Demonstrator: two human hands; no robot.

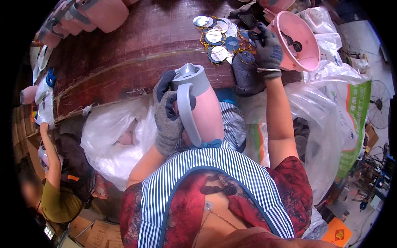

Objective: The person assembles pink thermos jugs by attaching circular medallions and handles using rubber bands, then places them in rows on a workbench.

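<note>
My left hand [167, 118], in a grey glove with dark fingertips, grips a pink jug [206, 111] with a grey lid, spout and handle. The jug stands upright, slightly tilted, close to my striped apron; the thumb and fingers wrap its handle side. My right hand [269, 51], gloved likewise, is at the right edge of a pile of round tags [223, 39] with yellow cords. Its fingers are bent and drawn together; what they pinch is hidden. A pink basin [285, 45] leans just right of it, a few dark round pieces inside. Below lies a dark grey pad-like object [246, 76].
Several pink jugs [101, 14] line the far left of the dark red table [136, 53]. Clear plastic bags [111, 136] hang at its near edge, with a printed sack [355, 120] at right. Another person's arm [51, 161] is at the left. A fan [376, 103] stands far right.
</note>
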